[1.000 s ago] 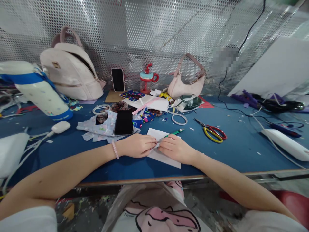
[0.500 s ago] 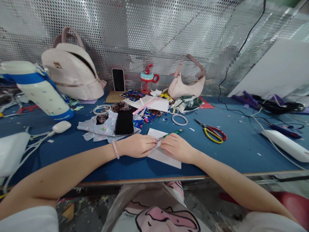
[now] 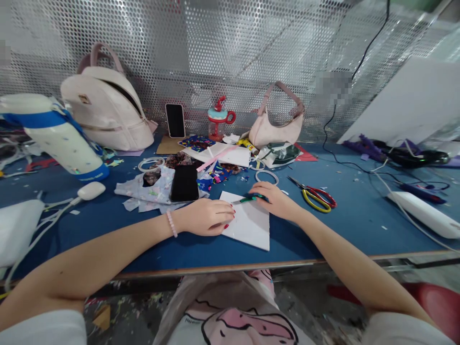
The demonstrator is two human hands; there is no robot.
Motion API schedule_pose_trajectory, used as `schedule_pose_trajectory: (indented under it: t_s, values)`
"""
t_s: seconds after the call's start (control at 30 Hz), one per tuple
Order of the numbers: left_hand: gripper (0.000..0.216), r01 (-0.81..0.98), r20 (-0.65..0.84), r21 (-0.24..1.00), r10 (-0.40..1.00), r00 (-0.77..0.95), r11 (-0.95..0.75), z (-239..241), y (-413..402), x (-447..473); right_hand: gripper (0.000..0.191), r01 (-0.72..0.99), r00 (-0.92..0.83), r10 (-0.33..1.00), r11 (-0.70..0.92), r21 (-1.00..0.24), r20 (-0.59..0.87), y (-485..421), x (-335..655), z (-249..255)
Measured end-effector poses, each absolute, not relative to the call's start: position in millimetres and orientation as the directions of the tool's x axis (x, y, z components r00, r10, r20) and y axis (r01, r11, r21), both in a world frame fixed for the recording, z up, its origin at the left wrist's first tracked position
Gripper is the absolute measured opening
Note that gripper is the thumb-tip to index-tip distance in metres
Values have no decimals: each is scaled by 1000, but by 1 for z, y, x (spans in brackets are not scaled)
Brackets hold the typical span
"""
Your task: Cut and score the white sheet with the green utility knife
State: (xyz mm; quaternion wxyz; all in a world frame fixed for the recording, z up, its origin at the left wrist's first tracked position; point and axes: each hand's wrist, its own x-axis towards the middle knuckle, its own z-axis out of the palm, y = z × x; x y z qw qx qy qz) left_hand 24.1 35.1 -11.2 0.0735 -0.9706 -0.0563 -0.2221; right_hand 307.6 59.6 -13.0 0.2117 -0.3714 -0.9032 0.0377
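A white sheet of paper [image 3: 251, 225] lies on the blue table [image 3: 341, 230] near its front edge. My left hand [image 3: 206, 216] rests on the sheet's left corner with its fingers curled and pressed onto the paper. My right hand [image 3: 275, 199] is at the sheet's far edge, fingers closed around a green pen [image 3: 247, 198] that lies across the paper's top corner.
Red and yellow scissors [image 3: 316, 196] lie right of my right hand. A black phone [image 3: 184, 182] rests on fabric scraps [image 3: 151, 189] behind my left hand. White rings [image 3: 267, 176], bags [image 3: 104, 112], a bottle [image 3: 53, 136], a cup [image 3: 217, 120] and cables [image 3: 413, 177] crowd the back and sides.
My right hand has moved away from my left hand to the paper's far edge and closed on the green pen. The left hand stays on the paper.
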Motion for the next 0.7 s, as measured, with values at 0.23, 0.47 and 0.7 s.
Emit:
schedule_pose_trajectory:
  t_s: [0.23, 0.47, 0.7]
  values:
    - [27, 106, 428, -167, 25, 904, -980, -10, 35, 23, 14, 653, -633, 727, 686, -320, 266, 70, 316, -15]
    - [29, 116, 425, -155, 40, 904, -981, -11, 33, 21, 15, 701, -566, 772, 636, -323, 290, 69, 314, -14]
    - [31, 104, 416, -160, 29, 909, -982, -9, 36, 23, 19, 707, -535, 786, 618, -345, 311, 67, 312, -16]
